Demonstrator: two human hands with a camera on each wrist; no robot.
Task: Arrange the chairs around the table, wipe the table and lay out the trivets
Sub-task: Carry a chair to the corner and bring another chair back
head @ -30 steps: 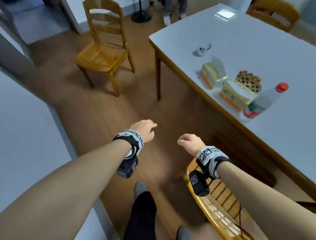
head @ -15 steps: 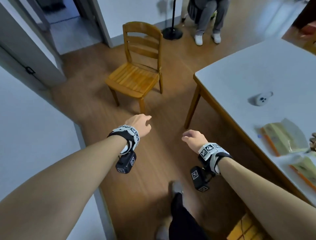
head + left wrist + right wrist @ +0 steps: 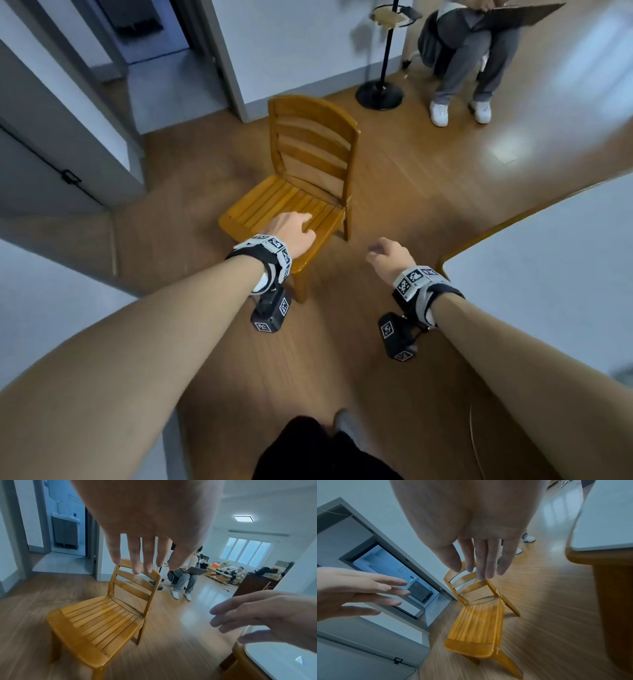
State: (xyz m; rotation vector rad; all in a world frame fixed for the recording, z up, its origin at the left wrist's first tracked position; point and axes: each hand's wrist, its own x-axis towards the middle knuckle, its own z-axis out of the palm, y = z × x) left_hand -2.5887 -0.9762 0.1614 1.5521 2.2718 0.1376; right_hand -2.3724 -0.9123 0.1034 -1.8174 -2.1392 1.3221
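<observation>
- The wooden chair (image 3: 301, 192) stands upright on the wooden floor (image 3: 428, 192), in the middle of the head view, well apart from the table.
- Its slatted seat faces the near left; its ladder back rises on the far right side of the seat.
- The left hand (image 3: 291, 233) reaches forward above the near part of the seat. Its fingers (image 3: 137, 561) are straight and spread, holding nothing; from the left wrist view they hang in the air, clear of the chair.
- The right hand (image 3: 387, 257) is stretched out over bare floor, to the right of the chair and just left of the table corner. Its fingers (image 3: 486, 561) are straight and relaxed, slightly apart, with nothing in them.
- The white surface (image 3: 548, 281) of the table fills the right edge of the head view, with a wooden rim; only its near-left corner shows.
- A seated person (image 3: 469, 58) in grey trousers and white shoes is at the far right, with a laptop on the lap in the left wrist view.
- A black stand (image 3: 380, 92) with a round base is on the floor just left of that person, beyond the chair.
- An open doorway (image 3: 150, 51) to a tiled room lies at the far left.
</observation>
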